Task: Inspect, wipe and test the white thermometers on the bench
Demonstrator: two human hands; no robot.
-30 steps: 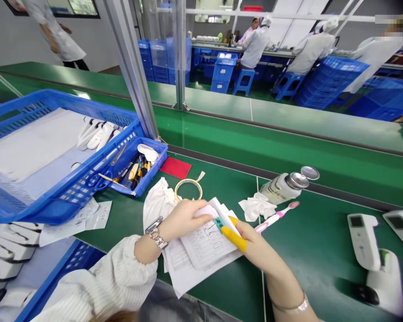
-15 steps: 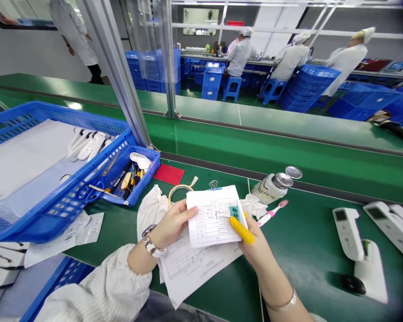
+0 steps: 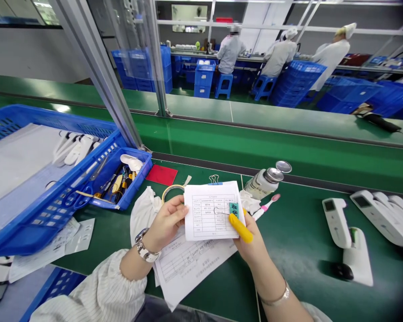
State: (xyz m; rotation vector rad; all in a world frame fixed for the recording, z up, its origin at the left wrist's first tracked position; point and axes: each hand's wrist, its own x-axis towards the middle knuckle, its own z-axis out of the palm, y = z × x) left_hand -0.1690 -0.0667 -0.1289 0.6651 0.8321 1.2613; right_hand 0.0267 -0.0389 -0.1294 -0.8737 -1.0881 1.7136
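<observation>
Between my hands is a stack of white printed forms [image 3: 206, 223], held up above the bench. My left hand [image 3: 168, 219] pinches its left edge, thumb on top. My right hand [image 3: 251, 241] grips the right edge; a yellow finger cot [image 3: 241, 228] covers its thumb, which presses near a small green tag [image 3: 234, 209] with dark writing and a thin string. A binder clip [image 3: 215, 180] shows at the stack's far edge. Larger printed sheets [image 3: 191, 273] lie on the bench beneath. White cloth [image 3: 143, 210] and a roll of tape [image 3: 169, 191] are partly hidden behind the forms.
At left stand a large blue basket [image 3: 97, 161] and a small blue tool tray [image 3: 139, 188]. A red card [image 3: 162, 175], a metal-topped bottle [image 3: 263, 182] and a pink-white toothbrush [image 3: 267, 206] lie behind. White handheld devices [image 3: 337, 223] rest at right. Co-workers [image 3: 230, 51] sit across the room.
The whole view has shifted slightly, so the bench things sit further left. Both hands keep hold of the forms, which are now more level. The person walking at far left is out of view.
</observation>
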